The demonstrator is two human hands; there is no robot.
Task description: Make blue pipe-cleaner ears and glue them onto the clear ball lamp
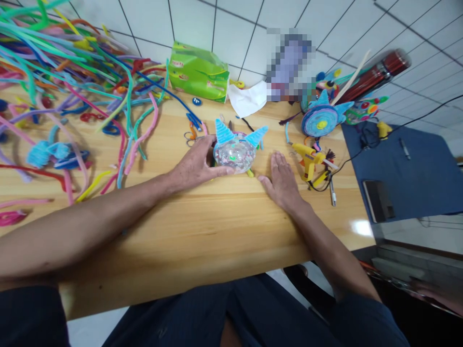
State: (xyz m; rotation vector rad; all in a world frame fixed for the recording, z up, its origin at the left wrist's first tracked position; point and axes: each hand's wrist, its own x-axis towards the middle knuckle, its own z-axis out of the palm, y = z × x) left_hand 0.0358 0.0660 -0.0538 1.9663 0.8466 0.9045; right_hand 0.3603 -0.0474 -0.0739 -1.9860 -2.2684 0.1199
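Observation:
A clear, rounded plastic piece [235, 155] with glittery bits inside sits in the middle of the wooden table. Two light-blue pipe-cleaner ears [223, 131] stick up from its far side. My left hand [197, 164] grips its left side, the thumb along the near rim and the fingers behind it. My right hand [283, 180] lies flat on the table to the right of the piece, apart from it and holding nothing. To the right of that hand is a yellow hot glue gun [309, 159] with a black cord.
Many coloured pipe cleaners [79, 96] spread over the left side. At the back stand a green tissue pack [198, 72] and a blue eared craft [320, 120]. A red thermos [383, 72] is at the back right. A dark blue mat [427, 168] covers the far right.

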